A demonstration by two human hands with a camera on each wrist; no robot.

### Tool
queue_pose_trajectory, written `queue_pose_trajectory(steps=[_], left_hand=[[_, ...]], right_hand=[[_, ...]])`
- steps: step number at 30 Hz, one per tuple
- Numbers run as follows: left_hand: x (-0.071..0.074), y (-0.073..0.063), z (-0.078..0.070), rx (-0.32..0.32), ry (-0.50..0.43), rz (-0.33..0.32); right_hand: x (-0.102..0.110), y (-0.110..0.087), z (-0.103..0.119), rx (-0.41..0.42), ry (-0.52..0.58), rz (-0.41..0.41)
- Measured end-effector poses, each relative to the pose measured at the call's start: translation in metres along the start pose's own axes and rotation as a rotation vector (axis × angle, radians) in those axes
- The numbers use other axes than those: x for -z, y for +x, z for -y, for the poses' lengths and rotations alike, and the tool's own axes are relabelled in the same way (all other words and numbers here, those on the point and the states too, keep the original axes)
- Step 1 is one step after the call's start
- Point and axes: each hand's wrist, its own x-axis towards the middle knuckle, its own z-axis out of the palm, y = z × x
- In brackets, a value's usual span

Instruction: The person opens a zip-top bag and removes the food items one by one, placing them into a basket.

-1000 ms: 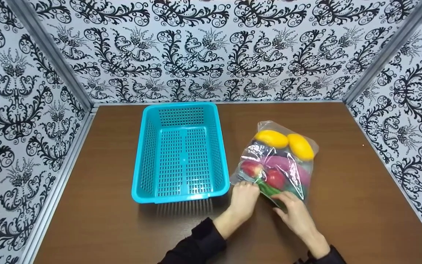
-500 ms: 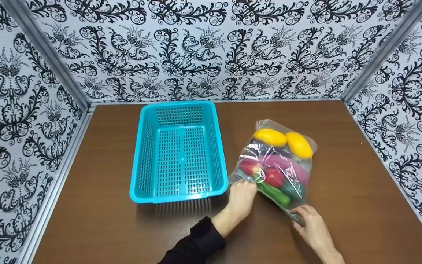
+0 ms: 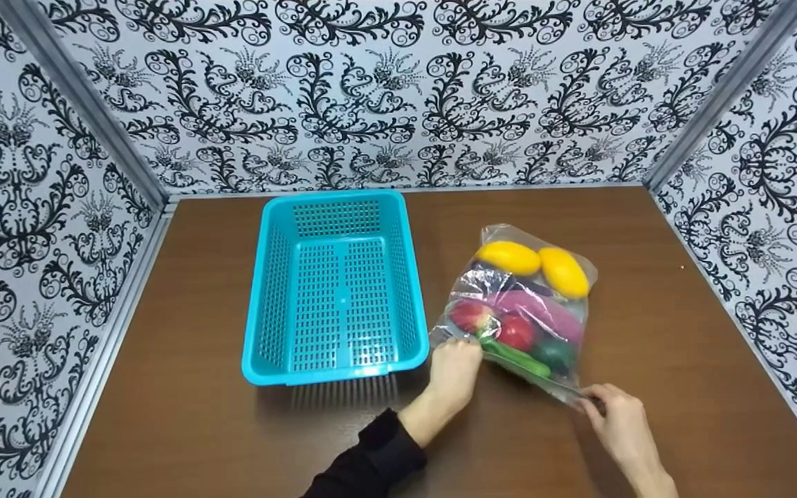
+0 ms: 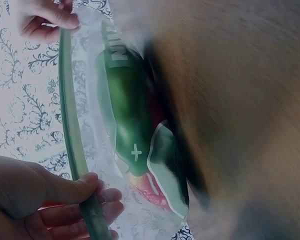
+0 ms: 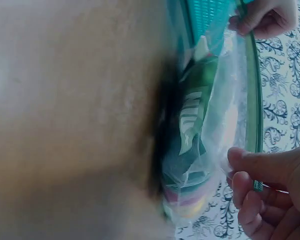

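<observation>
A clear zip bag point(image 3: 487, 278) lies on the table, full of toy-like fruit and vegetables. Two yellow fruits point(image 3: 509, 257) are at its far end, with a long pink piece point(image 3: 540, 312), two red round pieces point(image 3: 515, 333) and a slim green vegetable point(image 3: 519, 358) nearer. My left hand point(image 3: 455, 372) grips the left end of the bag's near edge. At the other end, my right hand point(image 3: 621, 423) pinches the corner between thumb and fingers. Both wrist views show the green zip strip point(image 4: 69, 110) stretched taut from hand to hand. A dark green piece point(image 3: 554, 354) is partly hidden.
A turquoise perforated basket point(image 3: 340, 377) stands on the brown table point(image 3: 198, 311) left of the bag, close to my left hand. Patterned walls point(image 3: 385, 97) enclose the table at the back and both sides.
My right hand has slid right along the bag's near edge to its corner, drawing that edge straight. The left hand has kept its grip in nearly the same place.
</observation>
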Motion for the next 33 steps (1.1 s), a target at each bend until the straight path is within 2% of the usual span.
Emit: queue_pose_trajectory(steps=[8, 14, 18, 23, 28, 33], left_hand=[[0.006, 0.000, -0.001, -0.033, 0.024, 0.055], [0.009, 0.004, -0.010, -0.055, 0.026, 0.030], [0.013, 0.012, -0.015, -0.090, -0.008, 0.014], [0.020, 0.025, -0.019, -0.167, -0.070, 0.034], [0.025, 0.041, -0.030, -0.223, -0.122, -0.012], [0.024, 0.051, -0.041, -0.275, -0.149, -0.036]], right_hand=[[0.013, 0.025, 0.008, 0.006, 0.007, -0.075], [0.018, 0.047, 0.013, 0.062, 0.003, -0.094], [0.019, 0.061, 0.017, 0.076, 0.013, -0.084], [0.016, 0.074, 0.022, 0.106, 0.029, -0.107], [0.012, 0.081, 0.025, 0.121, 0.038, -0.121], [0.008, 0.084, 0.027, 0.101, 0.039, -0.108]])
